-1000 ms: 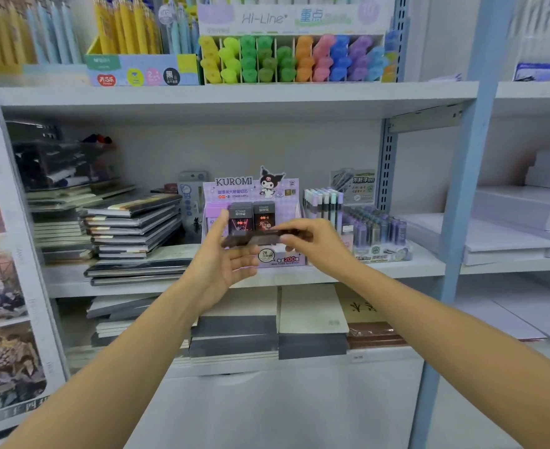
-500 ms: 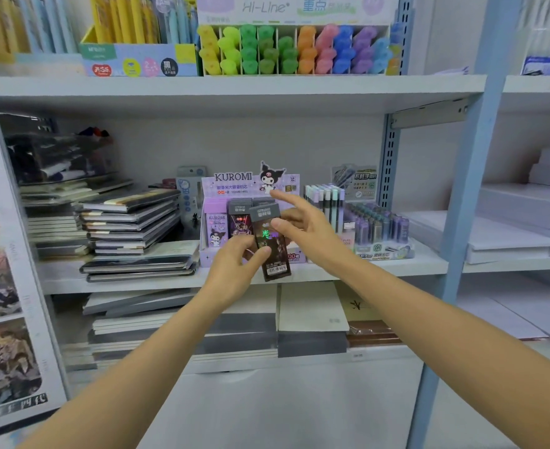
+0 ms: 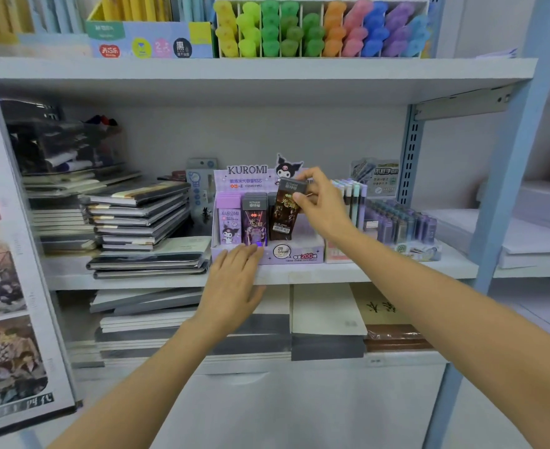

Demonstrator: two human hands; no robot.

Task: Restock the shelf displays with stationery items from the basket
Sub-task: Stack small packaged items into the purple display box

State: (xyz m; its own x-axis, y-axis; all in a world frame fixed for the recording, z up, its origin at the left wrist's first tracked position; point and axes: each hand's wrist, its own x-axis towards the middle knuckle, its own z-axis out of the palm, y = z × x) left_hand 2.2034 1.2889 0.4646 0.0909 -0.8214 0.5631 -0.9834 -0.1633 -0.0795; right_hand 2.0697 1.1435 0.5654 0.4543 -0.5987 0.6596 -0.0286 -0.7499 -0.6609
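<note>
A purple Kuromi display box of pencil-lead cases stands on the middle shelf. My right hand pinches a dark brown lead case near its top and holds it upright in the box, right of a purple-black case and a lilac case. My left hand lies flat with straight fingers against the box's lower front edge. The basket is not in view.
Stacked notebooks lie left of the box, and a tray of small lead tubes stands to its right. Highlighters fill the shelf above. More notebooks sit below. A blue upright post stands at right.
The dark case went from lying flat between both hands to upright in my right hand and into the display box. My left hand let go and dropped to the box front.
</note>
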